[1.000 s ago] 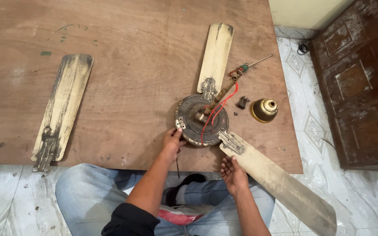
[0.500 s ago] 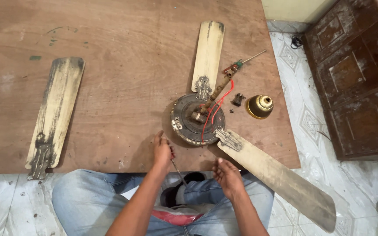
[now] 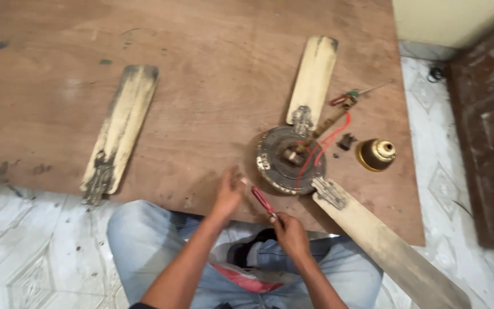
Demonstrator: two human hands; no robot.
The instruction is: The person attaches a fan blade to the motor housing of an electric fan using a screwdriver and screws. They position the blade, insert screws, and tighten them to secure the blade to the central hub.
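1. The person is sitting at the near edge of the wooden board (image 3: 161, 126) on the floor, knees in blue jeans (image 3: 144, 240) under the hands.
2. The right hand (image 3: 290, 234) is closing its fingers round the near end of a red-handled tool (image 3: 263, 201), probably a screwdriver; the left hand (image 3: 228, 193) is half curled, its fingertips appearing to touch the far end.
3. The tool looks to be light, stiff and narrow, best gripped on its red handle.
4. Just beyond, the fan motor hub (image 3: 290, 159) is lying on the board with red wires (image 3: 327, 143) trailing; judged heavy, rigid metal, best taken by its rim, not the wires.
5. Two blades are staying bolted to it: one (image 3: 314, 74) pointing away, one (image 3: 390, 246) overhanging.
6. A brass cup (image 3: 376, 153) sits right of the hub; a loose blade (image 3: 120, 131) is lying well apart, left.
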